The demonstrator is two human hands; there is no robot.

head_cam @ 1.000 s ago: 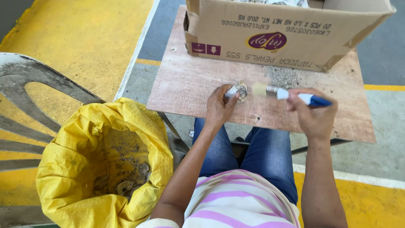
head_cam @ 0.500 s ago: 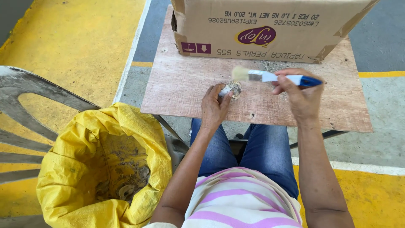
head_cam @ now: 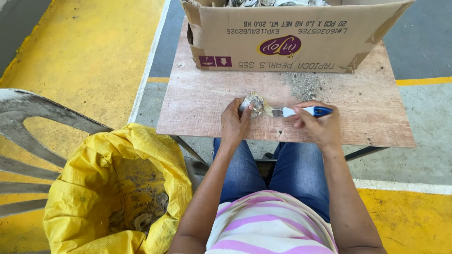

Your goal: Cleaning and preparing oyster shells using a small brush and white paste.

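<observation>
Seated at a low brown plywood table, seen from above, with blue jeans and a pink-and-white striped shirt at the bottom of the view.

Left hand closed around a small, dusty grey-and-tan lump, roundish, exact kind too small to tell; fingers curled over it from the near side, holding it just above the tabletop near the table's middle.

Right hand wrapped around the blue-and-white plastic handle of a small paintbrush, lying nearly level, pale bristles pointing left and touching the lump's right side. Blue end of the handle sticking out past the knuckles to the right.

Beyond the hands, a patch of grey dust and grit scattered on the wood, just in front of a large open brown cardboard box standing on the far edge of the table, printed side facing the camera upside down, contents only partly in view at the top edge.

To the left on the floor, a wide-open yellow woven plastic sack with dirty scraps and dust at its bottom, next to the left knee. Behind it, part of a grey plastic chair. Underneath, concrete floor painted yellow with a white line and grey strips.
</observation>
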